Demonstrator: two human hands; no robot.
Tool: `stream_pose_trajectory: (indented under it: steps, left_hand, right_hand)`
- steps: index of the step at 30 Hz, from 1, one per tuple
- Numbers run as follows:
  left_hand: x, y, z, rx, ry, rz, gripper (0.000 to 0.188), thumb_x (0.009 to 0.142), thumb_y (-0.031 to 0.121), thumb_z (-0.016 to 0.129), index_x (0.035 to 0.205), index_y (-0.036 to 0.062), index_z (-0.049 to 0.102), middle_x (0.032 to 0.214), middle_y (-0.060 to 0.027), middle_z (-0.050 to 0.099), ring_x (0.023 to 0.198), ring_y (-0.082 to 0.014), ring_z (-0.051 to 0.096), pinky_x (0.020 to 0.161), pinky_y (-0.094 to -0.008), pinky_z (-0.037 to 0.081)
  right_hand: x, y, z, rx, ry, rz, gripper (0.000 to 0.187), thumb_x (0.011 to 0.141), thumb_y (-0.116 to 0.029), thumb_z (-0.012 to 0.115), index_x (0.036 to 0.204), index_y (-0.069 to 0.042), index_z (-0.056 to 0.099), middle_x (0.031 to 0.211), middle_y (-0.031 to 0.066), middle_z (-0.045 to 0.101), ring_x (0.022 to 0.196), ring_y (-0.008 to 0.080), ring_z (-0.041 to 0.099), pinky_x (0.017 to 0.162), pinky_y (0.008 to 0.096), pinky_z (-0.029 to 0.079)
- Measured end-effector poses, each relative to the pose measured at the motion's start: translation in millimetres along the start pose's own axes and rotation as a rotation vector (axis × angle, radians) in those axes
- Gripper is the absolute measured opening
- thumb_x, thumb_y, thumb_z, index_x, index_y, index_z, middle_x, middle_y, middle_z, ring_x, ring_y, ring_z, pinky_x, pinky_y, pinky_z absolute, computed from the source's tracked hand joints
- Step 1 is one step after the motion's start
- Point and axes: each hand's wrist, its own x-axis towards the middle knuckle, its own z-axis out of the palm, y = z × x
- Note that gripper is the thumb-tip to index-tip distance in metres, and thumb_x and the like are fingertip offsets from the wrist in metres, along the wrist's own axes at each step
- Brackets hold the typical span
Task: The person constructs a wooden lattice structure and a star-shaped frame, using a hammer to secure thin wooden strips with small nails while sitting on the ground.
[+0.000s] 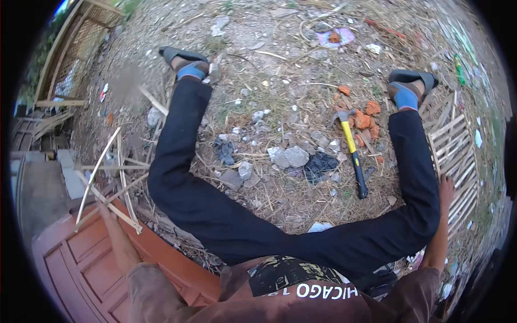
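Head view shows me seated on the ground with legs spread. My left hand (103, 209) is closed on a lashed frame of thin bamboo strips (107, 177) beside a reddish wooden door panel (81, 264). My right hand (446, 188) rests on a bamboo lattice (455, 156); whether that grip is closed I cannot tell. A yellow-handled hammer (351, 151) lies between my legs, near broken red brick (365, 119) and grey stones (291, 157). I judge the thin strips could splinter or snap if I twist them, and a sprung end could whip toward my leg.
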Motion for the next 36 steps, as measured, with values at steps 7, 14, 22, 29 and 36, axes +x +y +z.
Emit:
stream_pose_trajectory:
  steps: [7,14,22,29,36]
  left_hand:
    - [-55.2,-34.5,78.7,-0.086,0.229,0.163,0.04,0.103,0.036,0.049,0.127,0.0042,0.055,0.106,-0.0094,0.069,0.079,-0.0164,0.064,0.07,-0.0288,0.056]
    - [-53.9,27.8,69.0,0.044,0.338,0.382,0.035,0.103,0.028,0.049,0.124,0.0019,0.056,0.103,-0.0127,0.069,0.082,-0.017,0.065,0.07,-0.0286,0.056]
    - [-73.6,52.6,75.8,0.134,0.381,0.558,0.031,0.102,0.024,0.051,0.122,0.0012,0.054,0.089,-0.0067,0.064,0.066,-0.0121,0.056,0.059,-0.0262,0.049]
    - [-97.8,-15.0,69.9,0.025,0.631,0.65,0.044,0.102,0.032,0.049,0.134,0.0023,0.043,0.112,-0.0136,0.057,0.076,-0.0161,0.059,0.061,-0.0277,0.053]
    - [-101.6,-39.2,71.8,0.082,0.724,0.685,0.04,0.107,0.028,0.03,0.136,0.0017,0.04,0.116,-0.0162,0.053,0.092,-0.0218,0.058,0.075,-0.0317,0.058]
  right_hand:
    - [22.2,78.2,14.5,-0.034,-0.105,0.021,0.035,0.092,-0.025,0.052,0.124,-0.011,0.054,0.121,0.0172,0.054,0.111,0.0398,0.054,0.086,0.0545,0.045]
    - [73.9,-28.1,-17.4,0.203,-0.105,-0.094,0.036,0.092,-0.022,0.049,0.124,-0.005,0.053,0.12,0.0188,0.057,0.108,0.0395,0.057,0.085,0.0509,0.046]
    - [176.3,-190.3,-81.7,0.342,0.047,-0.227,0.037,0.091,-0.02,0.05,0.124,-0.004,0.052,0.12,0.02,0.057,0.109,0.0398,0.056,0.086,0.0503,0.046]
    - [209.2,-244.1,-82.7,0.342,0.073,-0.251,0.037,0.09,-0.019,0.051,0.124,-0.003,0.052,0.12,0.021,0.057,0.11,0.04,0.056,0.087,0.0499,0.046]
    - [222.7,-232.3,-59.9,0.314,0.052,-0.233,0.038,0.089,-0.017,0.052,0.124,-0.002,0.051,0.12,0.0221,0.057,0.11,0.0402,0.056,0.089,0.0494,0.045]
